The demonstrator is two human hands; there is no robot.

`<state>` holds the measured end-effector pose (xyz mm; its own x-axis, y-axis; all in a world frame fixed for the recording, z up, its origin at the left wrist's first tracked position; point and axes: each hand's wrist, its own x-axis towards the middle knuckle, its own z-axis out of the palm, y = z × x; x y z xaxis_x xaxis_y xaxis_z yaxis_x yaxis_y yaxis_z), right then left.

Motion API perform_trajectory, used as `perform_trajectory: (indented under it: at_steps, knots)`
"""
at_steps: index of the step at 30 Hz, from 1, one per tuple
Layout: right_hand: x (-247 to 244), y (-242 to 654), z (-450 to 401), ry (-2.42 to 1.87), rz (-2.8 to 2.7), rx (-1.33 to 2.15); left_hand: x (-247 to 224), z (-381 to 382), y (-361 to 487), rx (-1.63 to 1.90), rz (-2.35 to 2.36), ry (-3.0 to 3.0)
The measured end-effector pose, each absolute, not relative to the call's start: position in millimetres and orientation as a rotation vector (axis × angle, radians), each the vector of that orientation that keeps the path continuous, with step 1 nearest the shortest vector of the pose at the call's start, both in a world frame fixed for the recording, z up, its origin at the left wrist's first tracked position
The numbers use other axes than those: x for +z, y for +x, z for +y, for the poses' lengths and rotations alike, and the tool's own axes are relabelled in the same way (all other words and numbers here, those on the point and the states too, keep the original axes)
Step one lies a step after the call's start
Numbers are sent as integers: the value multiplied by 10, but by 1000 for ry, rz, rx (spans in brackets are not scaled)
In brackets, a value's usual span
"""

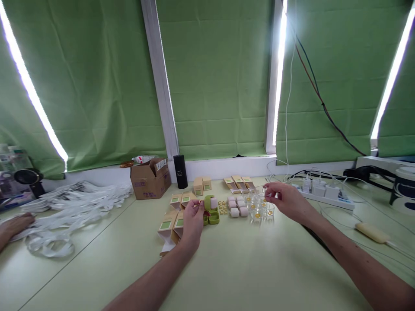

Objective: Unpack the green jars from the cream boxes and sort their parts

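Note:
My left hand (193, 222) is closed on a small green case (208, 203), and a pale pink-white rounded block (213, 203) shows at its right side. Below it, more green cases (214, 217) rest on the table. My right hand (283, 198) pinches what looks like a clear cup (264, 190) at the back of a group of clear cups (257, 214) with gold-coloured centres. Between the hands lie several pale pink blocks (234, 212) and small gold-coloured square pieces (222, 207). Kraft-paper boxes (167, 225) with green labels stand open beside my left hand.
Behind are flat-lying kraft boxes (239, 184), a black cylinder (180, 172) and a cardboard carton (150, 179). A power strip (335, 201) with cables lies right. Another person's hand (20, 224) touches white straps (81, 203) at the left.

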<state>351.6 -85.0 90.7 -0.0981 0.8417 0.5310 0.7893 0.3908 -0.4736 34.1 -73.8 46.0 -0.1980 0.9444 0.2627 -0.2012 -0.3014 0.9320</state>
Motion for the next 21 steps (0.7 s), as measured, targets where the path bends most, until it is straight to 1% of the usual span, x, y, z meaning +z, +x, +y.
perform_trajectory:
  at_steps: [4,9,14,21]
  knots:
    - [707,3784,-872,-1573,-1995,72,445,-738,350,1646,989,1183]
    - [534,3789,-914,-1767,-2079,97,421,-733,356,1640,985,1221]
    - [441,3730,-892,-1823,-2113,42,414,-730,359,1636,983,1238]
    - [451,3703,-871,-1837,-2149,90,419,-752,366,1636,981,1261]
